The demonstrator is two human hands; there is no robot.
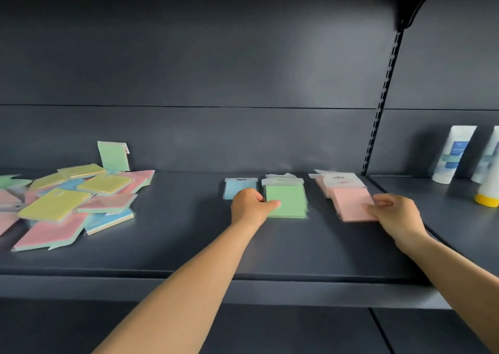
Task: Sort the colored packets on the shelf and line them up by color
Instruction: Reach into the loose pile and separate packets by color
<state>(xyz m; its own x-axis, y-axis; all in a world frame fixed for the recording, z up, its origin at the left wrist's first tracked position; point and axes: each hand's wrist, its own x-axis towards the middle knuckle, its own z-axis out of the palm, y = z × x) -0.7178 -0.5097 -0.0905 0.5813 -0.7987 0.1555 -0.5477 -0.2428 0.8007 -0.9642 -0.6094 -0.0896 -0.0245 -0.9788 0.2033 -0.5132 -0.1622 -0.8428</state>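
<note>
Dark grey metal makes up the shelf (pixel 189 245) seen from the head camera, and the green stack (pixel 290 201) near its middle serves as the landmark for everything else. On that green stack rests the left hand (pixel 249 203), its thumb laid over the near-left corner of the top packet and its other fingers curled against the stack's left edge, so it grips the packet at that side. Just left of the green stack, partly hidden behind the left hand, lies a blue packet (pixel 236 187), flat on the shelf. Right of the green stack, with a strip of bare shelf between them, sits the pink stack (pixel 348 201), its top packet skewed out of line with those beneath. The right hand (pixel 395 214) holds that top pink packet at its right edge, thumb on the face and fingers at the side. Far to the left of the green stack sprawls the unsorted pile (pixel 70 205) of yellow, pink, blue and green packets, overlapping at all angles, and one green packet (pixel 113 156) stands upright against the back wall behind that pile. Well right of the green stack, past the slotted upright (pixel 378 126), white tubes (pixel 453 153) stand on the neighbouring shelf.
</note>
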